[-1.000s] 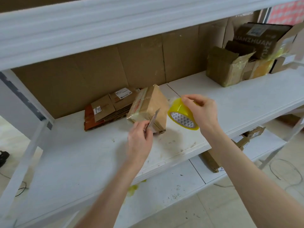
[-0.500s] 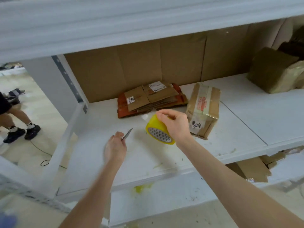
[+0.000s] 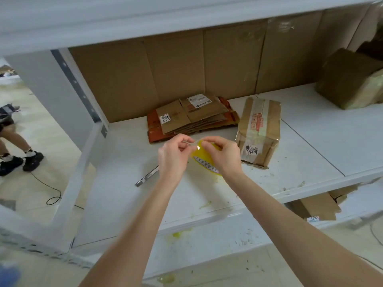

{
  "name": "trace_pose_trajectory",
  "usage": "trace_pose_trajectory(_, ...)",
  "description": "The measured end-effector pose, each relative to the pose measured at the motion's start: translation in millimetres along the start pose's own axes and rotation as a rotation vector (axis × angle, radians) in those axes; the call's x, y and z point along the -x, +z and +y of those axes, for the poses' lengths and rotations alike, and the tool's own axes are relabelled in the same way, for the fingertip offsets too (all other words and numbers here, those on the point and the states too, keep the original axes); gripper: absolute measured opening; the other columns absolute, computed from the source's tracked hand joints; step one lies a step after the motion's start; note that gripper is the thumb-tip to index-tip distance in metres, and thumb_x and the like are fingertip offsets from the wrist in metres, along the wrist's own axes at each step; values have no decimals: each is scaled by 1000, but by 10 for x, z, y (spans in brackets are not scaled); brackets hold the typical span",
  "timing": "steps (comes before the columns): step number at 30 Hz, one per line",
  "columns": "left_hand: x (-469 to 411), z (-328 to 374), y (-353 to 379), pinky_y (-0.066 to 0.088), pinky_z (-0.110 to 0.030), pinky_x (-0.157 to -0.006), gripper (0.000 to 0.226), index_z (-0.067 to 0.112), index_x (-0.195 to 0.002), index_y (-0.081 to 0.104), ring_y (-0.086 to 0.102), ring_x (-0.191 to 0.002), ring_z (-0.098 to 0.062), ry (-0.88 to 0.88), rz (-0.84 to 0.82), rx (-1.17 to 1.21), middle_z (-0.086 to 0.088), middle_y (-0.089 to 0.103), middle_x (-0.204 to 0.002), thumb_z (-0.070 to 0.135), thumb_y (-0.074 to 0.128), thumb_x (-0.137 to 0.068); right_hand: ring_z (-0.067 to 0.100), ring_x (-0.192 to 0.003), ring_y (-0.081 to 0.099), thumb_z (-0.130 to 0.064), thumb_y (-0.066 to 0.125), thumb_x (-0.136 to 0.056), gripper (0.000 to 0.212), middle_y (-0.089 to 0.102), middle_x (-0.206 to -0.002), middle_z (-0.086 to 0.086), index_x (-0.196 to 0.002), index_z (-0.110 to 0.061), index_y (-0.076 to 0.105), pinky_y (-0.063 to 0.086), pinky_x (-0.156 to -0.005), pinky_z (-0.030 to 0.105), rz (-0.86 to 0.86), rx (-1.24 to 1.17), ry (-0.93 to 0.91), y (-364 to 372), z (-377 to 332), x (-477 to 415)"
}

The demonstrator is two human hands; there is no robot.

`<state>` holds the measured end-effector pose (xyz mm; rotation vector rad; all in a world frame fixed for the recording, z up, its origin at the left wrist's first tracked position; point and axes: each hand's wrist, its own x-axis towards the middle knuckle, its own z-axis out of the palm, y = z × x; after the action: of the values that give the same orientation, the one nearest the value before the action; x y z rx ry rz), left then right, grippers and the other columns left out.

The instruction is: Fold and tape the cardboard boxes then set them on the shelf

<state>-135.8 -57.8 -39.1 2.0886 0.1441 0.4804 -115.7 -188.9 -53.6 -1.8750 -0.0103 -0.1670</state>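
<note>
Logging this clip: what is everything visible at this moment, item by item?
tape roll: one, yellow, held above the shelf
taped box: one, brown, on the shelf right of the hands
flat cardboard stack: one, brown and orange, at the back of the shelf
metal blade: one, silver, lying on the shelf left of the hands
shelf: one, white
far box: at least one, brown, far right on the shelf
lower boxes: a few, brown, on the level below, right
cable: one, black, on the floor, left
bystander's legs: black shoes, far left
left hand: pinches the tape roll's loose end
right hand: grips the tape roll
</note>
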Motion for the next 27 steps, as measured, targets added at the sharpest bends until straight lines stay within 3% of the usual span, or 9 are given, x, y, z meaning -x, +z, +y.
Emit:
trace_pose_trajectory(4, -94, -42, -77, 52, -35, -69, 23, 33, -76, 59, 60, -62, -9, -33, 10, 75, 10, 66, -65, 16, 74, -79, 10, -95, 63, -25, 77, -79, 46, 68, -104, -5, -124, -25, 64, 49, -84, 21, -175, -3, -52, -20, 34, 44)
trace_pose_trajectory(6, -94, -70, -102, 56, -37, -72, 21, 35, -77, 65, 60, -64, -7, -22, -16, 37, 10, 66, -67, 15, 71, -81, 2, -83, 60, -26, 77, -79, 57, 65, -92, -12, -131, -31, 56, 44, -71, 8, -172, 9, -53, -3, 43, 51)
trace_pose_trajectory(8, -61, -83, -102, 56, -36, -77, 12, 27, -86, 75, 62, -69, -5, -21, -18, 38, 10, 69, -73, 15, 72, -82, 2, -80, 58, -27, 76, -79, 64, 62, -89, -12, -137, -33, 50, 40, -67, 6, -164, 42, -60, 14, 38, 51)
trace_pose_trajectory(12, -3, -94, -123, 46, -14, -71, 9, 18, -86, 78, 57, -66, 3, -36, 0, 12, 2, 74, -83, 16, 75, -78, 13, -95, 62, -23, 78, -78, 54, 66, -99, -6, -129, -27, 60, 47, -84, 23, -183, 68, -101, 55, 20, 85)
trace_pose_trajectory(16, 74, -140, -190, 42, -29, -66, 8, 18, -79, 68, 54, -82, -17, 69, 64, -224, 4, 61, -87, 23, 68, -85, 13, -100, 63, -21, 78, -78, 41, 70, -105, -4, -117, -26, 67, 49, -89, 29, -211, 80, -154, 128, -39, 123)
trace_pose_trajectory(20, 112, -220, -342, 41, -30, -63, 16, 26, -80, 63, 50, -88, -13, 103, 72, -553, 8, 43, -114, 37, 59, -91, 16, -105, 61, -24, 77, -78, 42, 69, -111, -2, -119, -26, 65, 46, -93, 29, -237, 174, -201, 253, -35, 161)
trace_pose_trajectory(22, 81, -265, -485, 39, -29, -66, 24, 25, -87, 69, 56, -86, -19, -19, 106, -600, 5, 42, -123, 40, 51, -94, 21, -107, 59, -23, 77, -77, 44, 68, -114, 2, -120, -23, 65, 38, -89, 22, -248, 291, -301, 322, -12, 189)
trace_pose_trajectory(24, 33, -258, -613, 37, -29, -68, 26, 23, -95, 70, 59, -86, -25, -80, 175, -602, 2, 47, -123, 37, 48, -96, 24, -114, 53, -25, 74, -79, 46, 65, -120, 4, -123, -23, 62, 32, -94, 24, -289, 453, -384, 352, 57, 215)
trace_pose_trajectory(27, -1, -137, -567, 41, -28, -72, 22, 18, -102, 71, 61, -90, -24, 118, 208, -466, 0, 60, -114, 21, 50, -97, 24, -126, 41, -27, 64, -87, 44, 58, -131, 2, -130, -27, 57, 21, -110, 30, -487, 714, -431, 319, 174, 267)
